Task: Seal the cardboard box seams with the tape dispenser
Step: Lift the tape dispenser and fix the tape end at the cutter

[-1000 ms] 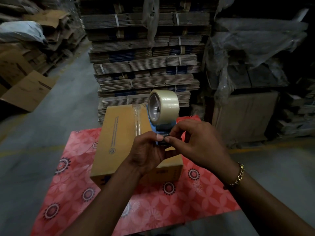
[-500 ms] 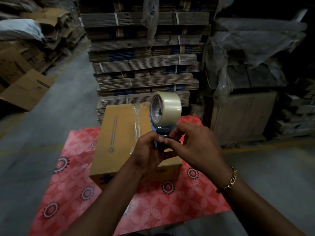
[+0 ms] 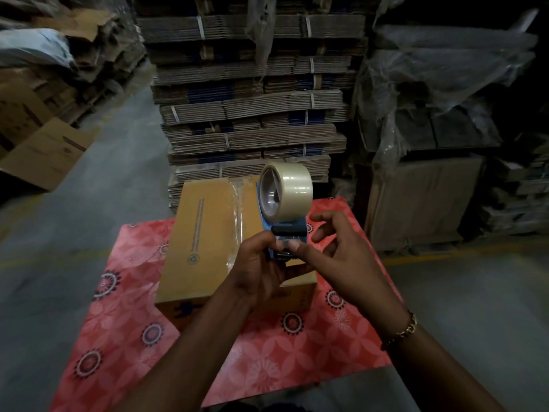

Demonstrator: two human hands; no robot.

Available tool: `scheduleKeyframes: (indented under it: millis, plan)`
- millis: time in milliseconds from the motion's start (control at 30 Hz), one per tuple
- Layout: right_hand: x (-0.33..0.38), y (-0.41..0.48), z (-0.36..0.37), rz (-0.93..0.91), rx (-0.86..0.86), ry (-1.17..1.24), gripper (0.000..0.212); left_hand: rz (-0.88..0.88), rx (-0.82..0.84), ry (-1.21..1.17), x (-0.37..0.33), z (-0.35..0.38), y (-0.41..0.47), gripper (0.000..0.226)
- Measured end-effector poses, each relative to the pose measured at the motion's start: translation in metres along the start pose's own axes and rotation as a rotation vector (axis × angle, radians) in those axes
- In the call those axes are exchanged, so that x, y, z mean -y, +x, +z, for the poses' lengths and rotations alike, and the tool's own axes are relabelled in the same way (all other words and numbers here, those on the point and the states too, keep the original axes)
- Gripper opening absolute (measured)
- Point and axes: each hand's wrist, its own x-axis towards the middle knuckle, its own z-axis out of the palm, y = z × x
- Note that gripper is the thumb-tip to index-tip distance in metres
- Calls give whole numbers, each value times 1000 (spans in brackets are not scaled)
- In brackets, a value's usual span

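Cardboard box (image 3: pixel 208 233) lies on the red table (image 3: pixel 267 367), its printing too blurred to read. Left hand (image 3: pixel 261 269) grips the dispenser (image 3: pixel 286 230) above it; right hand (image 3: pixel 341 254), fingers spread, touches the tape end.

The box (image 3: pixel 208 233) is yellow-brown, with a thin dark line of print down its top, a small round mark and blue print on its near side. A clear glossy strip (image 3: pixel 238 221) runs along it. The dispenser (image 3: pixel 286 233) is blue and black; its tape (image 3: pixel 292 191) is pale, milky cream. The cloth (image 3: pixel 118 322) is salmon red, patterned with faint pink petals and dark-ringed white rosettes. The bracelet (image 3: pixel 402 330) is gold. The floor (image 3: pixel 89 203) is grey with a yellow line.
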Motion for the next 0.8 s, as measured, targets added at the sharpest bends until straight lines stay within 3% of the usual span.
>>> scheduleKeyframes:
  millis: [267,367,500,700,800]
  plan:
    - [-15,8,4,179,149,517,30,-30,78,-41,1,-1,-1,51]
    - [-17,8,2,138,164,508,27,-43,87,-54,1,-1,0,52]
    - [-14,8,9,89,118,412,48,-49,71,-77,4,2,1,53]
    - [-19,9,0,111,213,467,34,-44,75,-96,6,0,-1,53]
    - [-19,9,6,85,169,433,47,-44,37,-71,9,2,-1,47]
